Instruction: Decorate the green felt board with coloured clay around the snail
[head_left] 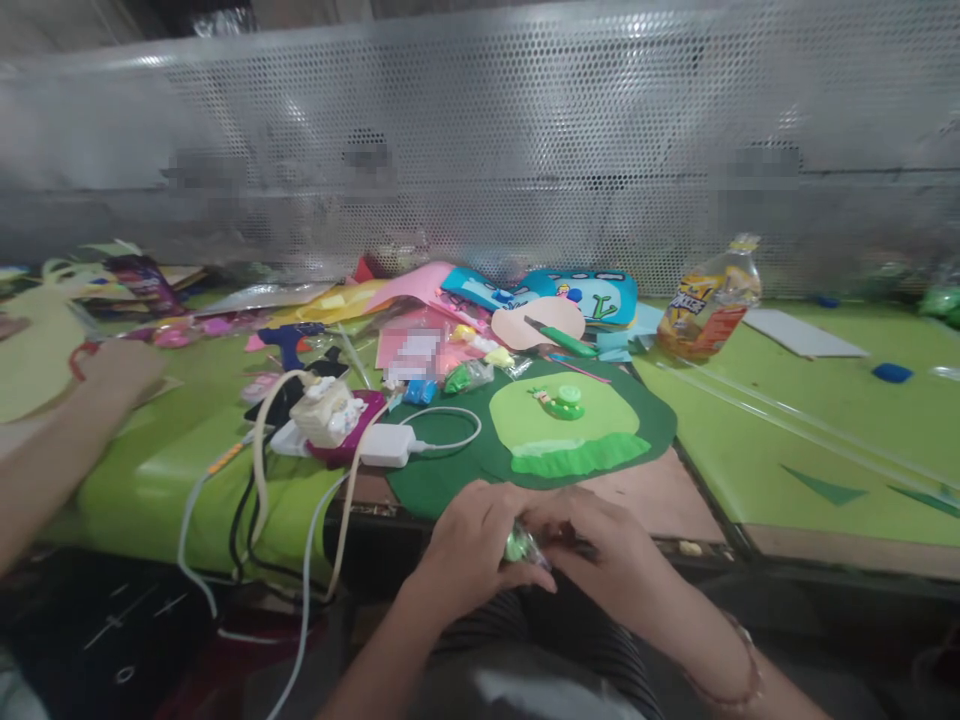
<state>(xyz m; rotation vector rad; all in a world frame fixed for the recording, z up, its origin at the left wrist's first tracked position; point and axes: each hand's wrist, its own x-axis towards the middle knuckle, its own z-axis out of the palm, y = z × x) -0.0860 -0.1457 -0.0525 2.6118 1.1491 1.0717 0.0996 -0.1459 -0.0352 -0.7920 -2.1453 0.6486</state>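
Note:
My left hand [472, 545] and my right hand [600, 545] meet at the table's near edge, both closed around a small clear packet of light green clay [519, 546]. Just beyond them lies a dark green felt piece [435, 480] with a lighter green patch [525, 415] on it. A small green clay figure [561, 402] sits on that patch.
Another person's arm [67, 420] reaches in from the left over a pale cut-out. White charger and cables [386, 445], a blue glue gun [289, 342], coloured foam sheets [420, 285], clay packets [469, 375] and a drink bottle [709, 300] crowd the green table. A perforated metal screen [480, 140] stands behind.

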